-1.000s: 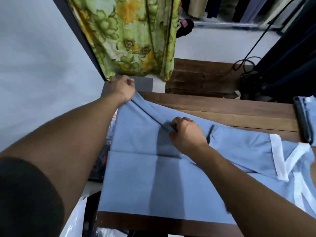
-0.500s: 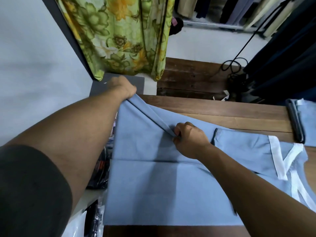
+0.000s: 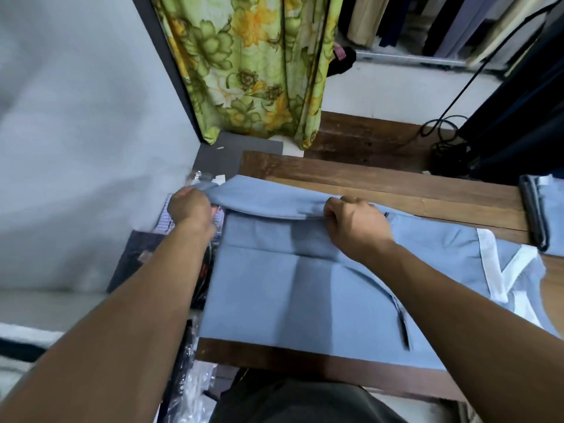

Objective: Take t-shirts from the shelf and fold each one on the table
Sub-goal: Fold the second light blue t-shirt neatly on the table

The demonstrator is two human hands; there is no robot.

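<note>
bare table (image 3: 396,190) beyond the shirt (image 3: 290,288); folded stack (image 3: 537,215) bounds the right, perhaps touching it.

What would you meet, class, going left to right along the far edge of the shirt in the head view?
Left hand gripping the raised fold → blue t-shirt fold → right hand pinching it → white collar trim → another folded blue garment at the table edge.

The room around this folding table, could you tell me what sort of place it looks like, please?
Probably a clothes shop's back room or a tailor's workroom. Garments hang on a rail at the back, a blue shirt is being folded on a wooden table, and packaged clothes are piled on the floor.
</note>
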